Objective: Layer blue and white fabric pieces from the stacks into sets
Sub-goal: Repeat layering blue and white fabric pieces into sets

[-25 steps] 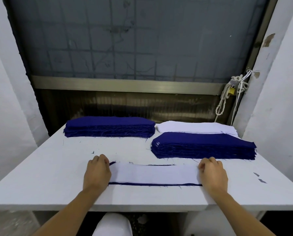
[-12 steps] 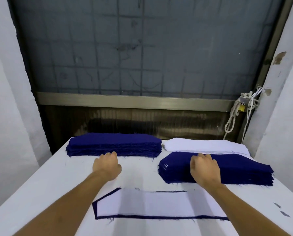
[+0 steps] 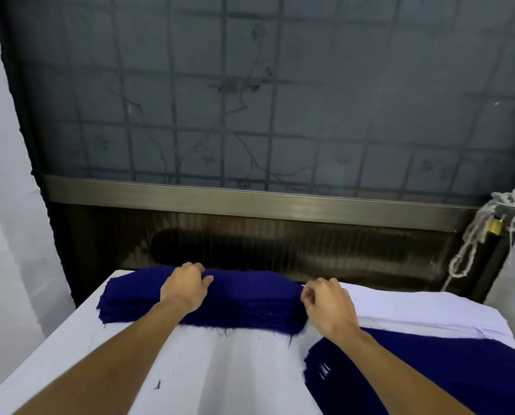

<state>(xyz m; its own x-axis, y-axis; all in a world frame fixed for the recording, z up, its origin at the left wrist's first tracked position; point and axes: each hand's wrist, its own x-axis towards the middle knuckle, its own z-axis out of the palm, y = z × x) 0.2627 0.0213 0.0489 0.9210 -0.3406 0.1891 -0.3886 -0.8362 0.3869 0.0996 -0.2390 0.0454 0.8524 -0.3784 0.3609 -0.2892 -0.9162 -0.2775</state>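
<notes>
Head view: my left hand (image 3: 187,287) grips the far blue stack (image 3: 250,298) at its back edge, my right hand (image 3: 329,310) curls at its end, grasp unclear, likely to peel one piece.

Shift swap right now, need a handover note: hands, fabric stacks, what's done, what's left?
Left hand: fingers curled over the far blue stack, gripping its top.
Right hand: curled at that stack's right end, beside the white stack; grip unclear.
Near blue stack sits front right on the table.
Done: no finished set in view.
To do: lift a blue piece, layer with white.
</notes>
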